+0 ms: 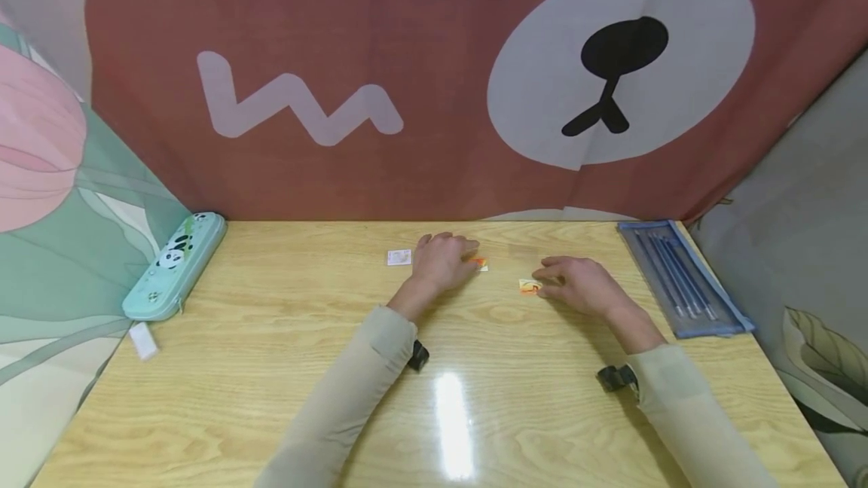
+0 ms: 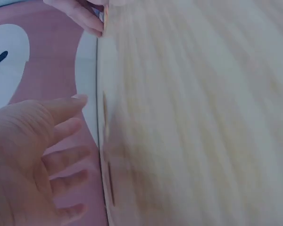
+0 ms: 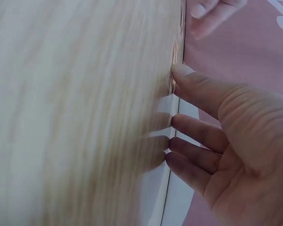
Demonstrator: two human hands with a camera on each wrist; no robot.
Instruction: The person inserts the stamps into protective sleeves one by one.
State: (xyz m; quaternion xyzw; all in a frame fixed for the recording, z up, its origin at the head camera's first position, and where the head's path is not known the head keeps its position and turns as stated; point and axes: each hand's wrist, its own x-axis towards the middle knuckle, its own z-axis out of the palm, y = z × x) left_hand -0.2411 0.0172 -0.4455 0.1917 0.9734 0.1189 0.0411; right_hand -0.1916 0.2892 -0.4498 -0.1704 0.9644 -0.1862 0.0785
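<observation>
My right hand (image 1: pixel 585 286) pinches the edge of a small orange-and-white card (image 1: pixel 530 287) with its thumb. In the right wrist view the thumb tip (image 3: pixel 183 70) meets the card, and the other fingertips reach the tabletop; the index finger is mostly hidden. My left hand (image 1: pixel 445 262) hovers just above the table, its fingers (image 2: pixel 68 160) loosely extended and holding nothing. Partly beneath it lies another orange-and-white card (image 1: pixel 481 264), with one end covered by the hand. A pale printed card (image 1: pixel 399 257) lies flat to the left of that hand.
Far left is a mint panda pencil case (image 1: pixel 178 266), beside a small white block (image 1: pixel 143 340) at the table edge. A blue-edged mesh pouch (image 1: pixel 685 277) with several pencils lies at right. A brown bear-print cloth (image 1: pixel 447 172) hangs behind the wooden table (image 1: pixel 515 420).
</observation>
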